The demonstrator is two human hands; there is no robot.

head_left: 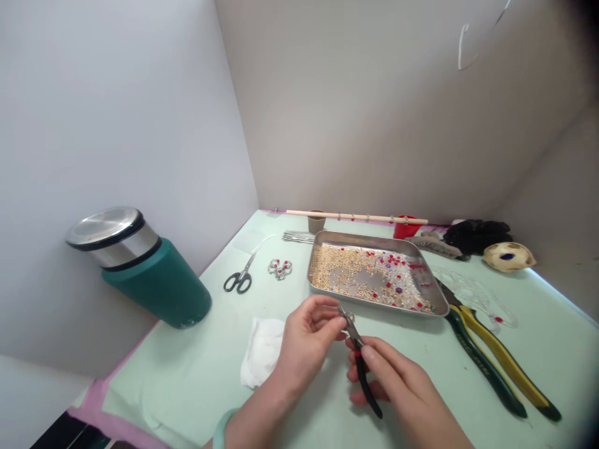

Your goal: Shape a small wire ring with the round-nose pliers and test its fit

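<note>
1. Workpiece: a small looped wire piece (350, 318), thin and metallic, is located between the two hands, at the tip of the needle-nose pliers (361, 371). Its finer detail is too small to read.
2. Left hand (309, 333): wrist raised off the table, palm turned inward, fingers curled. Thumb and fingertips pinch the wire piece beside the plier tip. A pale teal band (221, 430) encircles the forearm.
3. Right hand (395, 374): thumb laid along the pliers near the pivot, fingers wrapped beneath. The hand is closed around the tool, which slants up toward the left fingertips. The tool has slim dark metal jaws and smooth black handles.
4. Beyond both hands: a rectangular steel tray (365, 241) with rounded corners. It contains fine gold beads (333, 265) at the left and clear beads (408, 288) mixed with round red ones at the right.
5. Just left of the left hand: a soft, folded white tissue (262, 349).
6. Farther out, beyond that hand: an openwork beaded wire ornament (281, 272) and black-handled scissors (243, 279). At far left stands a matte teal bottle (156, 287) with a brushed-metal lid.
7. Right of the right hand: heavy pliers (480, 362) with green and yellow grips.
</note>
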